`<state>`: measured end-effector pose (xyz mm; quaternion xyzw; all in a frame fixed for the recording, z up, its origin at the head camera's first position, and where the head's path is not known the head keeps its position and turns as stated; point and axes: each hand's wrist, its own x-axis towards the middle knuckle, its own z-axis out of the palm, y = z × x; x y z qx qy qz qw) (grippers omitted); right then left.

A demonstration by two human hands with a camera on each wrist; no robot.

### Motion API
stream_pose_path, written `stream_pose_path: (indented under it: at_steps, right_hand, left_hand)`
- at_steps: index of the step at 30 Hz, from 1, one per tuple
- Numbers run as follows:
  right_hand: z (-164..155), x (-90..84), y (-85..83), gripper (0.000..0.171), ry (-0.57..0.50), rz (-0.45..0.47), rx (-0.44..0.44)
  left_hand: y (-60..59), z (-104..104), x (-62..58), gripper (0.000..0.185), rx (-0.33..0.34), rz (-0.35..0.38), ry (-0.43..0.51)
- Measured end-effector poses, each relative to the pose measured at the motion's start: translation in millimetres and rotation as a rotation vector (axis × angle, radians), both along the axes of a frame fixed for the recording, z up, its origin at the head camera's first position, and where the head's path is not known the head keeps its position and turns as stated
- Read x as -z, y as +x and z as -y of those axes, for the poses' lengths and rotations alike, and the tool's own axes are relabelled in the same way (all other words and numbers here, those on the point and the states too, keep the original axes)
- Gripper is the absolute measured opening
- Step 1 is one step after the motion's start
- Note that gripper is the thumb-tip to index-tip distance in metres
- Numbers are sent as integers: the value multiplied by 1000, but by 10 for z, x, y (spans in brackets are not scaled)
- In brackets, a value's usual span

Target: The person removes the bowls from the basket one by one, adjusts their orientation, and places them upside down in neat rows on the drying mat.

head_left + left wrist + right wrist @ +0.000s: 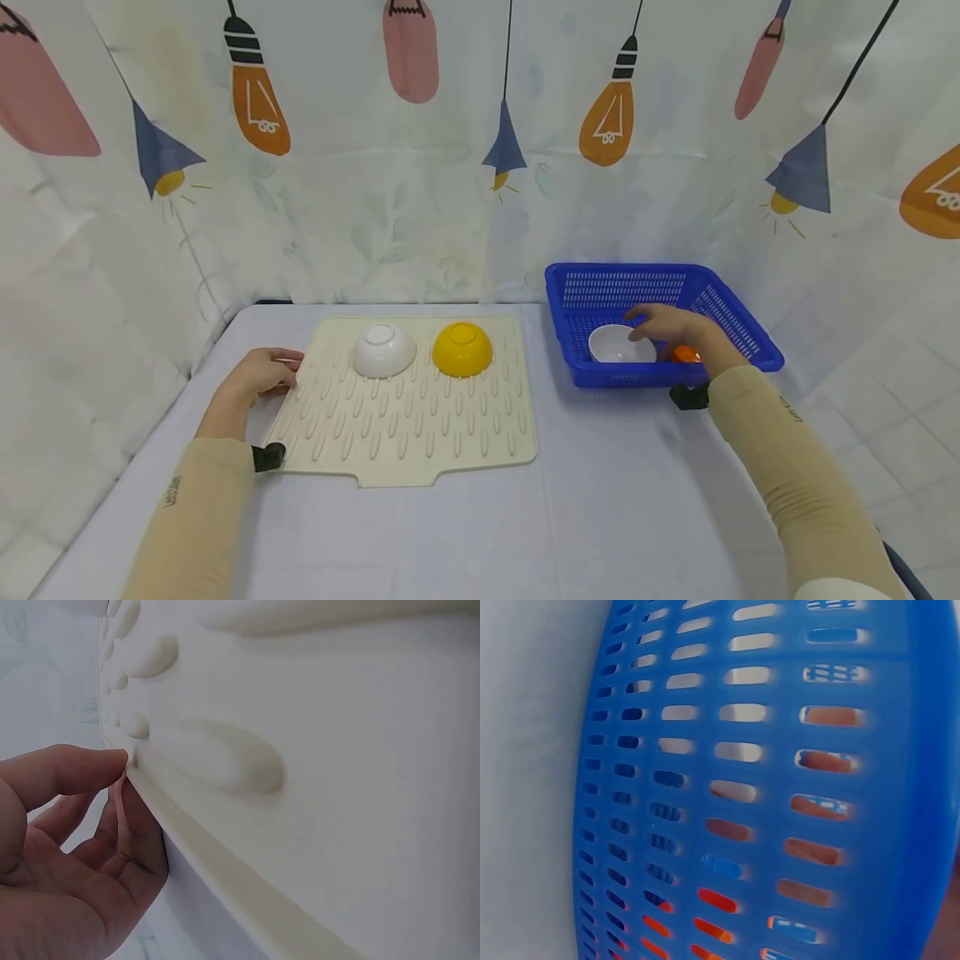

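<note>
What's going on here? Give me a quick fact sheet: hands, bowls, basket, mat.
Left hand: fingers touch the left edge of the cream ribbed drying mat
Right hand: inside the blue plastic basket, at the upright white bowl
On mat: white bowl and yellow bowl, both upside down
Also in basket: orange item, mostly hidden

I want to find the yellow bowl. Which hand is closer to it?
Left, though not by much. The left hand rests at the drying mat's far edge from the yellow bowl; the right hand is inside the blue basket.
</note>
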<state>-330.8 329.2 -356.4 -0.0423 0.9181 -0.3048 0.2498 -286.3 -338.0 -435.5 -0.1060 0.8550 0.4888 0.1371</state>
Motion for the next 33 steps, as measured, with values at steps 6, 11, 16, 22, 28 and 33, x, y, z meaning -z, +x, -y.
stream_pose_path:
  at_steps: [6, 11, 16, 22, 28, 33]
  right_hand:
    - [-35, 48, -20, 56, 28, -6, -21]
    - [-69, 91, -45, 58, 68, -21, -23]
    - [-60, 102, -37, 58, 64, -30, -15]
    - [-55, 118, -35, 56, 45, -47, 4]
    - [-97, 158, -75, 54, 3, -69, 65]
    - [-130, 155, -69, 50, -56, -77, 135]
  left_hand:
    - [-37, 54, 32, 72, 41, 11, 6]
    - [-45, 68, 28, 74, 72, 22, 7]
    - [-21, 66, -8, 74, 75, 27, -3]
    - [-8, 62, -22, 75, 78, 19, -2]
    - [-19, 74, -3, 75, 77, 16, -10]
    - [-23, 85, 14, 74, 84, 10, -22]
